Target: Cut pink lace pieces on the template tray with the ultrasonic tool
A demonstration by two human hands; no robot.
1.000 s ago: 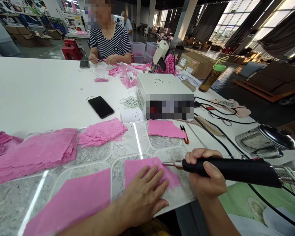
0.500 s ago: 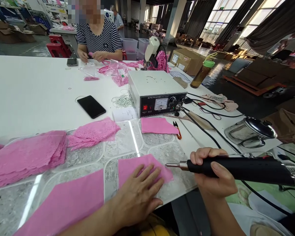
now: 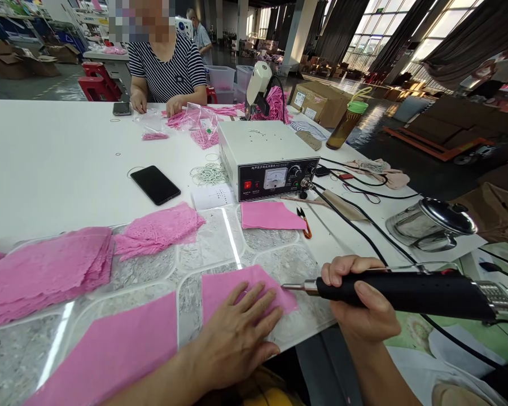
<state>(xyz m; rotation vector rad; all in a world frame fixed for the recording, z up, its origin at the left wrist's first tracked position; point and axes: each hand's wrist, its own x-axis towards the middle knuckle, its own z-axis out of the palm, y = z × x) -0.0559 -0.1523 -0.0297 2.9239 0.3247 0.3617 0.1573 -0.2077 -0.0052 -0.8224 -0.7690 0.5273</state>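
Observation:
My left hand (image 3: pixel 237 332) lies flat, fingers spread, on a small pink fabric piece (image 3: pixel 232 285) on the glossy patterned tile (image 3: pixel 211 248) at the table's near edge. My right hand (image 3: pixel 359 304) is wrapped round a black handheld welding tool (image 3: pixel 406 290). The tool's metal tip (image 3: pixel 292 287) points left and sits at the right edge of the pink piece. A black cable runs from the tool to the white control box (image 3: pixel 266 155) behind.
A stack of pink lace pieces (image 3: pixel 42 270) lies at left, with more lace (image 3: pixel 158 228), a pink sheet (image 3: pixel 118 349) and a pink square (image 3: pixel 268 215) nearby. Also a phone (image 3: pixel 155 184), orange snips (image 3: pixel 305 221), a steel lidded pot (image 3: pixel 432 225) and a bottle (image 3: pixel 347 125). A person in stripes (image 3: pixel 165 67) works opposite.
The view has shifted slightly. The tool tip has come a little closer to the pink piece's edge; my left hand stays flat on it.

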